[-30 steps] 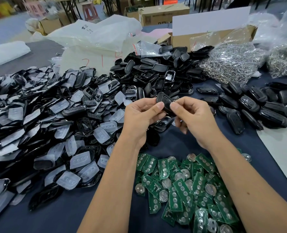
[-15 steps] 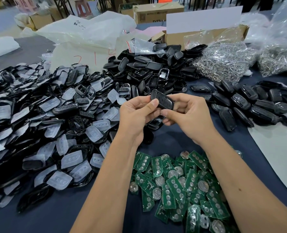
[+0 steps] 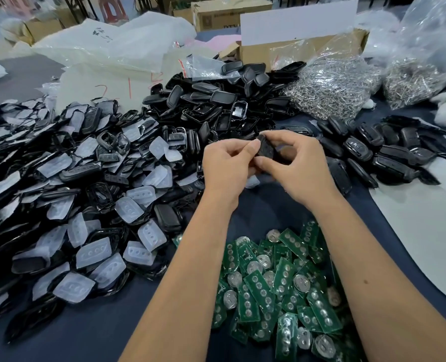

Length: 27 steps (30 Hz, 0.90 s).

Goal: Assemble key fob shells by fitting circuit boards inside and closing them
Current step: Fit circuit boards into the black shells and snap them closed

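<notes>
A black key fob shell is held above the table between both hands. My left hand pinches its left edge with thumb and fingers. My right hand curls round its right side, thumb underneath. Whether the shell is closed is hidden by the fingers. Green circuit boards with round coin cells lie heaped near me, below my wrists. Finished-looking black fobs lie in a group to the right.
A large heap of black shell frames and translucent button pads fills the left. More black shell halves pile up behind my hands. Bags of metal rings, a cardboard box and plastic bags stand at the back.
Both hands have turned the fob between them; it now stands more on edge and is more covered by my right fingers. The view has shifted slightly.
</notes>
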Motion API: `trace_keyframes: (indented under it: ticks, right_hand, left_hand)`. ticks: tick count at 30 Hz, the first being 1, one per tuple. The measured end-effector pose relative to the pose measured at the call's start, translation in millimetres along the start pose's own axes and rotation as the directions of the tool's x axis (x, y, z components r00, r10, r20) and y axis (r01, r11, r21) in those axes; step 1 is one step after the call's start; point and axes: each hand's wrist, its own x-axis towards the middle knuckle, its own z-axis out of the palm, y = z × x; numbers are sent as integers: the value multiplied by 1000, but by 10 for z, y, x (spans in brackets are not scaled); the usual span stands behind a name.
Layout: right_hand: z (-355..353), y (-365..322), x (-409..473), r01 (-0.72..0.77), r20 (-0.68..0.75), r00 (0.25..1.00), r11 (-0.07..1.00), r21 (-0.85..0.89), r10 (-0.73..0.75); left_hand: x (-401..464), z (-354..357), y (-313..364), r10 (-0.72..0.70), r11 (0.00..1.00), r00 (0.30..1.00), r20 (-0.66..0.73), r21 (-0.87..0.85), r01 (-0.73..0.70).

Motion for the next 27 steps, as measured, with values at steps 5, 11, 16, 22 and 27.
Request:
trace_keyframes:
  ticks: [5, 11, 16, 22, 27]
  right_hand:
    - [-116, 28, 33, 22, -170, 983, 966, -259, -68]
    - [-234, 93, 43, -201, -312, 950, 736, -647, -15]
    - [-247, 35, 41, -254, -346, 937, 779, -573, 51]
    - [-186, -144, 27, 19, 145, 988, 903, -428, 48]
    - [-283, -311, -32, 75, 527, 789, 803, -592, 315]
  left_hand:
    - [113, 359, -30, 59, 988, 998, -24, 146, -54]
    - [164, 255, 146, 143, 947, 989, 40, 285, -149]
    - [210, -200, 237, 192, 879, 975, -109, 460, -122]
    - [109, -486, 173, 189, 721, 971, -144, 692, -38]
    - [61, -568, 111, 213, 598, 967, -141, 802, -15]
